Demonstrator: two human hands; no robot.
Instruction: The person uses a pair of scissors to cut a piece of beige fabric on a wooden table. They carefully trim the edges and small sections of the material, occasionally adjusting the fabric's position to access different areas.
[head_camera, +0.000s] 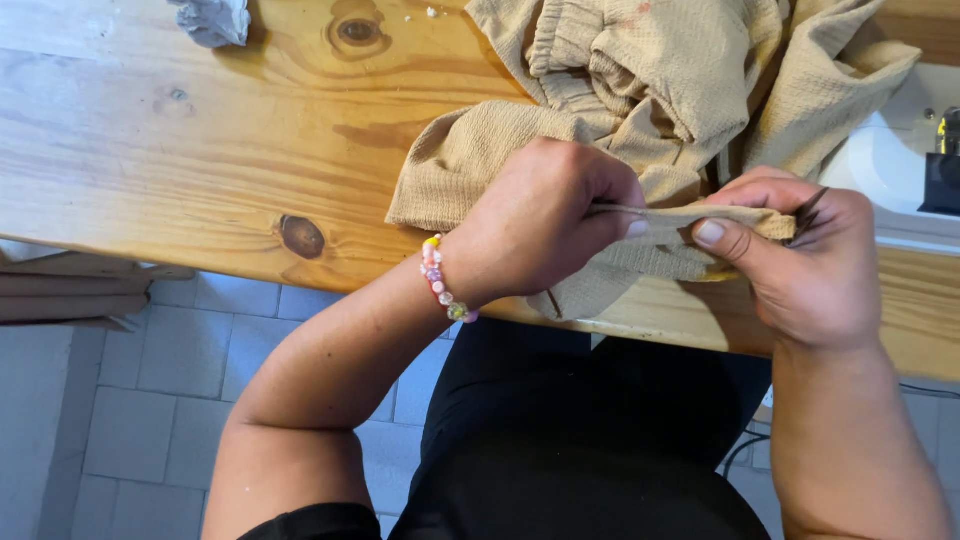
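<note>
Down at the near edge of the wooden table (180, 150), the left hand (545, 230) and right hand (800, 265) each pinch a folded edge of the beige textured garment (660, 80), pulling it taut between them. Its bulk lies heaped on the tabletop behind the hands. A beaded bracelet (440, 280) circles the left wrist, and a grey crumpled cloth (212, 20) sits at the far edge.

A knotty pine counter (180, 150) carries the things. A crumpled beige garment (660, 90) lies on it toward one o'clock, and a small grey cloth scrap (212, 20) toward eleven o'clock.
</note>
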